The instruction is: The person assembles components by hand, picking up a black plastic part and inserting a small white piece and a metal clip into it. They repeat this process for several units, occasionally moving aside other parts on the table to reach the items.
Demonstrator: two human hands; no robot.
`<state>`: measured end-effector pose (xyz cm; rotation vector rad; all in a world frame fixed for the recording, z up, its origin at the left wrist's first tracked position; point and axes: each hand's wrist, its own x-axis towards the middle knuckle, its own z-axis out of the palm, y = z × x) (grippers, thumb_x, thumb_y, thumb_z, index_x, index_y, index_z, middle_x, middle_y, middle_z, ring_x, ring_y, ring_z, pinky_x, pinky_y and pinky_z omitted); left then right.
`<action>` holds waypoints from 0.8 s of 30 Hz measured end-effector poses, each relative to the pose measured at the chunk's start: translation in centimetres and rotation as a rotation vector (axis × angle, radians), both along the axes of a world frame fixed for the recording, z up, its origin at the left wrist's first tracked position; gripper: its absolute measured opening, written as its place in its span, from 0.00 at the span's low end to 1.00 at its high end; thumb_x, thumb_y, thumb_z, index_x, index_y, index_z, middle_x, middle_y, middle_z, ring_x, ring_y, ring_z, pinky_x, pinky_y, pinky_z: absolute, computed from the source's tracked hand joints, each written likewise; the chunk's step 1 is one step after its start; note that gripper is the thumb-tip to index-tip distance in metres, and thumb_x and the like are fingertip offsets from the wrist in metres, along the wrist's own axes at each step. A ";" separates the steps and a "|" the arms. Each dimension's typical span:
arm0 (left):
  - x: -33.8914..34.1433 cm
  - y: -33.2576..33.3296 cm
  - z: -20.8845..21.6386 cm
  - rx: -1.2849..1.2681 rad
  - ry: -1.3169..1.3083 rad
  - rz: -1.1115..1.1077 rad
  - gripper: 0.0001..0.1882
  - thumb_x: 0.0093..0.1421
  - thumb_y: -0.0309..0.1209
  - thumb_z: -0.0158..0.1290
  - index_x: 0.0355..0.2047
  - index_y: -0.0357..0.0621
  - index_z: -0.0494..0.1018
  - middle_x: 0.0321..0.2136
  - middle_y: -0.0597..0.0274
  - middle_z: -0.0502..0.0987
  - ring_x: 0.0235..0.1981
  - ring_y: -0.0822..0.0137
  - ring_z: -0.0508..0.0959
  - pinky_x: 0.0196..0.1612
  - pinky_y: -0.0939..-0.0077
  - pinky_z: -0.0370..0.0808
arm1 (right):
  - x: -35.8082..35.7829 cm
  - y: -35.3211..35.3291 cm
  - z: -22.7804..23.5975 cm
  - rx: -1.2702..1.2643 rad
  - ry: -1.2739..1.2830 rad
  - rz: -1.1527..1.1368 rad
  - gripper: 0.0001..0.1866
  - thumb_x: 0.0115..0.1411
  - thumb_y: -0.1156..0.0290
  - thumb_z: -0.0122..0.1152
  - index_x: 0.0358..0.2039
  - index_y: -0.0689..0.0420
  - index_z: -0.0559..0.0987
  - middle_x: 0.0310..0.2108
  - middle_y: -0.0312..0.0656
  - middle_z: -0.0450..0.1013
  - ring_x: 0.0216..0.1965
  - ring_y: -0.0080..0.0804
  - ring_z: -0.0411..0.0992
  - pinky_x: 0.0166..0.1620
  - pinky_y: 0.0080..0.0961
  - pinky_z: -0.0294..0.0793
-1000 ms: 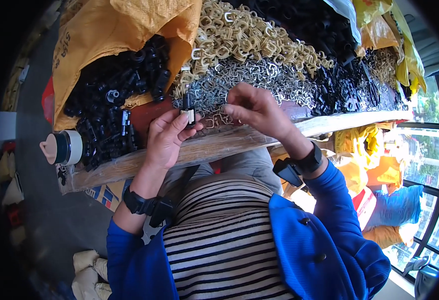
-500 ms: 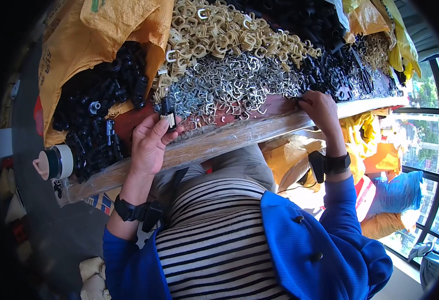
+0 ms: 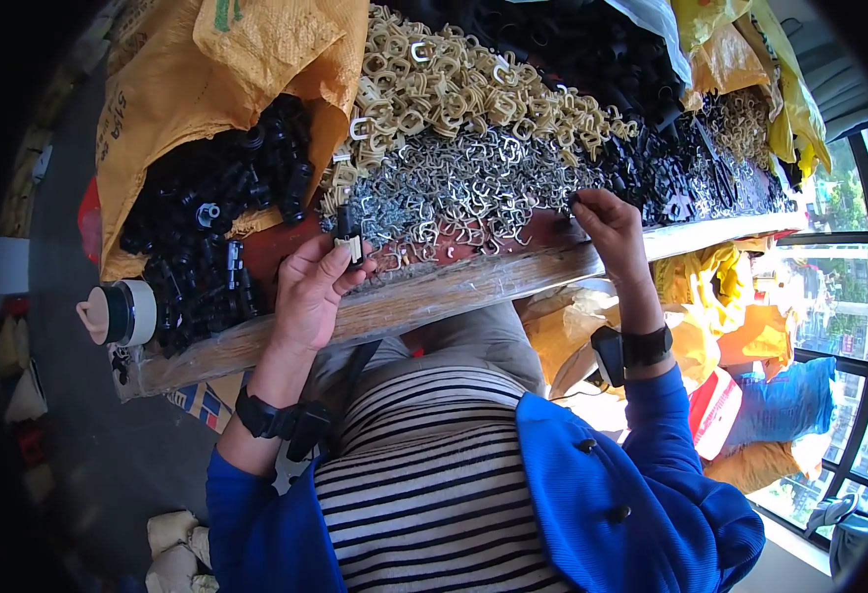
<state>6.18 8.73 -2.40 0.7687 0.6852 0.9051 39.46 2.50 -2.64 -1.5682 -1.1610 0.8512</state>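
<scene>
My left hand (image 3: 310,292) is closed on a small black plastic fitting (image 3: 346,223) with a pale clip-like piece on it, held upright over the table's front edge. Farther right, my right hand (image 3: 612,229) pinches a small black part (image 3: 574,201) between thumb and fingertips, above the bare red strip of tabletop; its exact kind is too small to tell. Between the hands lies a heap of bent silvery metal clips (image 3: 478,183). Beyond it spreads a pile of cream U-shaped plastic pieces (image 3: 454,84). Small black parts (image 3: 641,163) are heaped near my right hand.
An orange woven sack (image 3: 226,69) spills black plastic fittings (image 3: 202,257) at the left. A lidded cup (image 3: 132,311) stands at the table's left corner. The wrapped wooden table edge (image 3: 434,287) runs before me. Filled sacks (image 3: 775,405) lie at right by the windows.
My right hand has lifted off the black heap and moved left with a small black part in its fingertips. My left hand keeps hold of its fitting. The view has shifted slightly.
</scene>
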 end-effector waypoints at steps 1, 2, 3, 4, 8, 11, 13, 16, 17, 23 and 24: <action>-0.1 -0.1 0.1 -0.003 0.000 -0.001 0.10 0.52 0.29 0.48 0.33 0.36 0.68 0.29 0.58 0.73 0.28 0.72 0.74 0.30 0.87 0.71 | -0.4 0.1 0.2 0.006 -0.001 0.006 0.06 0.51 0.76 0.51 0.30 0.64 0.72 0.24 0.34 0.69 0.26 0.14 0.64 0.29 0.12 0.64; -0.3 -0.2 0.3 -0.007 0.004 0.002 0.10 0.52 0.29 0.48 0.33 0.37 0.68 0.28 0.58 0.73 0.28 0.72 0.74 0.30 0.87 0.71 | -1.3 0.3 0.4 0.023 0.052 0.028 0.07 0.51 0.75 0.51 0.31 0.63 0.72 0.24 0.34 0.69 0.26 0.15 0.64 0.29 0.12 0.64; -0.6 -0.3 0.4 -0.010 0.007 0.004 0.10 0.52 0.29 0.48 0.33 0.37 0.69 0.28 0.58 0.73 0.28 0.72 0.74 0.30 0.88 0.71 | -2.3 0.4 0.7 0.039 0.105 0.051 0.07 0.52 0.75 0.51 0.32 0.63 0.71 0.24 0.34 0.69 0.26 0.15 0.65 0.30 0.12 0.64; -0.9 -0.4 0.4 -0.005 0.009 0.015 0.10 0.52 0.29 0.48 0.33 0.37 0.69 0.28 0.58 0.73 0.28 0.72 0.74 0.30 0.88 0.71 | -3.1 0.6 1.1 0.054 0.158 0.074 0.07 0.52 0.75 0.50 0.32 0.62 0.71 0.24 0.33 0.69 0.26 0.16 0.65 0.31 0.12 0.64; -1.7 -0.9 0.9 -0.035 0.012 0.040 0.10 0.51 0.30 0.49 0.33 0.37 0.69 0.27 0.60 0.73 0.28 0.72 0.74 0.29 0.87 0.71 | -6.2 1.0 2.9 -0.074 0.283 0.206 0.08 0.52 0.74 0.50 0.34 0.62 0.70 0.24 0.34 0.68 0.26 0.16 0.65 0.32 0.12 0.64; -2.1 -1.4 1.5 -0.074 0.018 0.002 0.11 0.51 0.30 0.50 0.33 0.38 0.69 0.27 0.61 0.73 0.28 0.72 0.74 0.29 0.87 0.71 | -9.3 1.1 3.5 -0.016 0.329 0.277 0.09 0.53 0.73 0.50 0.34 0.62 0.70 0.23 0.34 0.68 0.26 0.16 0.65 0.32 0.11 0.64; -2.0 -2.1 2.0 -0.082 0.028 0.001 0.11 0.51 0.30 0.49 0.33 0.38 0.69 0.28 0.60 0.73 0.28 0.71 0.74 0.29 0.87 0.71 | -11.4 1.2 4.0 0.013 0.350 0.317 0.09 0.53 0.73 0.50 0.35 0.63 0.70 0.23 0.34 0.68 0.26 0.17 0.65 0.32 0.11 0.64; -1.6 -3.0 2.6 -0.104 0.046 -0.028 0.10 0.52 0.30 0.48 0.33 0.38 0.69 0.29 0.59 0.73 0.28 0.71 0.74 0.30 0.87 0.71 | -14.4 0.6 4.9 -0.021 0.572 0.430 0.09 0.53 0.73 0.50 0.35 0.63 0.69 0.24 0.34 0.68 0.27 0.17 0.66 0.33 0.11 0.65; -1.4 -3.3 2.8 -0.111 0.034 -0.042 0.10 0.51 0.30 0.49 0.33 0.38 0.69 0.29 0.61 0.73 0.28 0.72 0.74 0.30 0.87 0.71 | -15.1 0.4 4.8 -0.021 0.572 0.433 0.09 0.53 0.73 0.50 0.35 0.63 0.69 0.24 0.34 0.68 0.27 0.17 0.66 0.33 0.11 0.65; -0.4 -4.5 4.0 -0.130 0.001 -0.045 0.11 0.50 0.30 0.51 0.34 0.39 0.70 0.29 0.65 0.73 0.29 0.74 0.73 0.32 0.85 0.71 | -17.2 -0.4 4.9 0.085 0.445 0.558 0.10 0.52 0.74 0.51 0.35 0.63 0.69 0.26 0.35 0.67 0.27 0.17 0.66 0.32 0.11 0.65; -0.3 -4.7 4.1 -0.127 0.003 -0.045 0.11 0.50 0.30 0.51 0.34 0.39 0.70 0.29 0.65 0.73 0.29 0.74 0.73 0.32 0.85 0.71 | -17.1 -0.5 5.0 0.089 0.446 0.558 0.10 0.52 0.74 0.51 0.35 0.63 0.69 0.26 0.35 0.67 0.27 0.17 0.66 0.32 0.11 0.65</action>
